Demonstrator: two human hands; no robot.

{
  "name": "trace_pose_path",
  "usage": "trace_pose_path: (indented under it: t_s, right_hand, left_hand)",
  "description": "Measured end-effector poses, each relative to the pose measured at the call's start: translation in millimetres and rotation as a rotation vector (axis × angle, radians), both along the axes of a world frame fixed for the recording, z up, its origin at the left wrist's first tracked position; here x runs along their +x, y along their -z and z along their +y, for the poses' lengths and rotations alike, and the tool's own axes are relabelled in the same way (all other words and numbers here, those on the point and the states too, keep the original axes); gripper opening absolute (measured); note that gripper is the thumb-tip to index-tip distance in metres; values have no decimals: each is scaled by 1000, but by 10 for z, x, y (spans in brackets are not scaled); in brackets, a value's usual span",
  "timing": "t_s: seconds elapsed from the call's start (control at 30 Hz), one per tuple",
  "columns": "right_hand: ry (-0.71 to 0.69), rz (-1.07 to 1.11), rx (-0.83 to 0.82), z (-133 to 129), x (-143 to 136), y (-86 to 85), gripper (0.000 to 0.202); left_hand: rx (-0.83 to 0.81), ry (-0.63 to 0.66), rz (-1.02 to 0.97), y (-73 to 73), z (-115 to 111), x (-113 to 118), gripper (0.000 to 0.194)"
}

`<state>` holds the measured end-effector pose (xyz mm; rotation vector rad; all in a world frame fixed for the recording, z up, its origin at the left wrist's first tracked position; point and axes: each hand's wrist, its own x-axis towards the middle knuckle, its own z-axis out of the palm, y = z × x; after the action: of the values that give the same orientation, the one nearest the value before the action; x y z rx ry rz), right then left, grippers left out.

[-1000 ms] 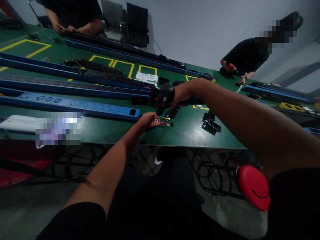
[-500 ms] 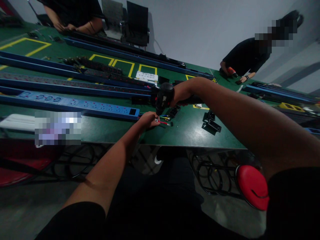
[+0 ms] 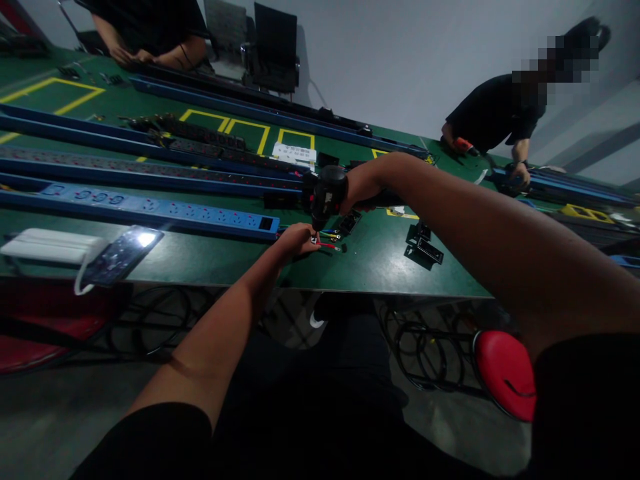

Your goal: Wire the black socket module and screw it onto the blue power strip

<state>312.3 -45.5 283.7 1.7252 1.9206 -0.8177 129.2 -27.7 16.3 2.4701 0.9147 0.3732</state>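
1. Black drill [image 3: 327, 193], gripped by the right hand [image 3: 356, 191], points down at a small part [image 3: 314, 239] pinched in the left hand [image 3: 299, 236].
2. Blue power strip [image 3: 195, 214] lies left of both hands, lengthwise on the tabletop [image 3: 380, 270]; coloured wires [image 3: 327, 246] stick out right of the left hand.

The fingers of the right grip [image 3: 357, 190] are mostly hidden behind the body of the black drill [image 3: 330, 190], and the forearm covers part of its handle. At the left grip [image 3: 300, 239], the small pale piece [image 3: 313, 240] by the drill's tip is too small to identify; it may be a connector. That hand also covers part of the coloured wires [image 3: 327, 246]. The left edge cuts off the blue power strip [image 3: 193, 213]. Print on the white sheet [image 3: 294, 154] is unreadable, and glare obscures the phone's [image 3: 123, 257] screen. The top edge crops one person [image 3: 150, 30].
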Motion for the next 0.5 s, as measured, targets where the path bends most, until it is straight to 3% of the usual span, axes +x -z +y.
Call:
trace_pose_path:
  t_s: [0.1,0.5]
  right_hand:
    - [-33,-31,-60,-8,-14,-17,29]
    - [-32,-28,-11,-56,4,-29,32]
  left_hand:
    - [9,-10,6,25,13,8,34]
    - [52,11,10,38,23,-16,38]
